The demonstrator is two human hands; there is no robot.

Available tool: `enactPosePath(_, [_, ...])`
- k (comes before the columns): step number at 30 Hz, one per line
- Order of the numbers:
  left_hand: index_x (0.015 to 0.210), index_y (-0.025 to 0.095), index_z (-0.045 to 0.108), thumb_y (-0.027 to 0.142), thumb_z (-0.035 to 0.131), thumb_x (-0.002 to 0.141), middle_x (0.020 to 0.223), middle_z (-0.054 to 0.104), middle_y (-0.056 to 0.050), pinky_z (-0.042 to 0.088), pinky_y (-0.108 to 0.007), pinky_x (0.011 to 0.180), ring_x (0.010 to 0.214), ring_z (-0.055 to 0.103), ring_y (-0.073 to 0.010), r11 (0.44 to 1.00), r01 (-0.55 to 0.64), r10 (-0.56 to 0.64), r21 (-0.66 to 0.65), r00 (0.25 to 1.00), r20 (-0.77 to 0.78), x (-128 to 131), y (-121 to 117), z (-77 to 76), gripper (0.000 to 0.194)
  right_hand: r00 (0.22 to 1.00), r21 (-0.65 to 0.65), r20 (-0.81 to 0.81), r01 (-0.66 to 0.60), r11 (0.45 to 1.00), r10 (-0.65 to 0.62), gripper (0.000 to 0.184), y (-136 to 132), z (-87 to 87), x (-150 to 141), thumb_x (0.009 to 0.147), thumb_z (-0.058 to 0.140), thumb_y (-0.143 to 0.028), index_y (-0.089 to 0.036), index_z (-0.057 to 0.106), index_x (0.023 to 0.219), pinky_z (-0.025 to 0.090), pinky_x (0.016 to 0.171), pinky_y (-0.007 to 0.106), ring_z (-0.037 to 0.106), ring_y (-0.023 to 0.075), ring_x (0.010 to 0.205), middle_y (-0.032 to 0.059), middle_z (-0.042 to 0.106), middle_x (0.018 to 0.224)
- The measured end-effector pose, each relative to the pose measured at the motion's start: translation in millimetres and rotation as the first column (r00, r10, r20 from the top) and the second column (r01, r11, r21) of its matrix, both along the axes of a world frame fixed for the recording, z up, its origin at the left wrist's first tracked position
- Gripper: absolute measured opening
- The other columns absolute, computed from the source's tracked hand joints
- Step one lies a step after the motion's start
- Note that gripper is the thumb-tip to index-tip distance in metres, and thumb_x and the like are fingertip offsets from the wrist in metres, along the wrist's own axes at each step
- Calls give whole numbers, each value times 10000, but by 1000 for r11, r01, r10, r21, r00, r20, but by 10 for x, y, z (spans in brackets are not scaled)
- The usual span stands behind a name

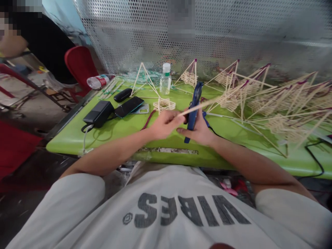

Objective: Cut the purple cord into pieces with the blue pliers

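My left hand [167, 123] is closed, pinching one end of a thin wooden stick [207, 103] between thumb and fingers. The stick slants up to the right, across a dark blue tool [192, 116] that looks like a glue gun seen edge-on. My right hand [201, 129] is wrapped round this tool, its thumb on the near side. Just beyond my left hand lies a small woven stick frame [164, 104], a purple cord [148, 120] trailing beside it. Behind it stands a triangle of bare sticks [142, 65].
Several stick structures with purple-bound tips [245, 84] crowd the right of the green table [124, 138]. A clear bottle [165, 81], phone [129, 106], black case [123, 94] and black power adapter [98, 113] stand further left. Perforated metal [140, 31] rises behind. Another person's dark sleeve [49, 41] shows left.
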State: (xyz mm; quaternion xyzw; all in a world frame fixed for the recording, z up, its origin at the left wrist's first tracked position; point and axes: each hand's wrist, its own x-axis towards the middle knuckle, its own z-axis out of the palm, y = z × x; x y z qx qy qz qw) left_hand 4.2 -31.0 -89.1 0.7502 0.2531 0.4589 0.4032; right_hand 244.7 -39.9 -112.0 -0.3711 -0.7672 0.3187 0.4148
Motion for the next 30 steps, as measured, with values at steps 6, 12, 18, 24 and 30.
enactPosePath(6, [833,234,729,804,762,1240,677,460,31,292,-299,561,576,404,-139,974,-217,224,-71,855,467,0,376,-139,701,944,-187,-324,-3,982,-59,892,194,100,-30,892,1106,-881,-267,797,1461,791,1128,565,897,329,1101,72,876,1153])
enactPosePath(12, [1088,274,800,707,799,1313,660,444,82,360,-269,533,533,400,-137,973,-222,228,-60,888,399,-39,558,-266,488,931,-200,-336,80,976,-145,898,216,210,-34,861,1014,-1103,-251,819,1066,722,626,390,755,210,627,40,793,793])
enactPosePath(18, [1185,234,866,239,653,1316,711,545,51,332,-237,507,522,388,-109,957,-211,275,-197,878,392,-122,615,-272,250,911,-203,-340,170,964,-232,945,224,216,-60,855,921,-1193,-272,712,855,549,412,344,601,171,457,24,676,646])
enactPosePath(24, [1396,240,806,344,828,1312,1024,890,-25,700,-240,739,740,819,-123,957,-225,277,-185,896,346,-73,566,-247,135,913,-101,-322,231,968,-252,934,304,143,-50,932,838,-1201,-281,695,860,571,500,367,650,193,510,22,680,645])
enactPosePath(30, [1148,251,730,656,843,1313,760,791,24,473,-215,469,485,646,-105,934,-276,320,-229,928,188,-114,513,-254,452,954,-73,-196,218,973,-228,916,308,51,-7,940,844,-1183,-276,744,1019,639,677,424,774,250,716,75,821,866])
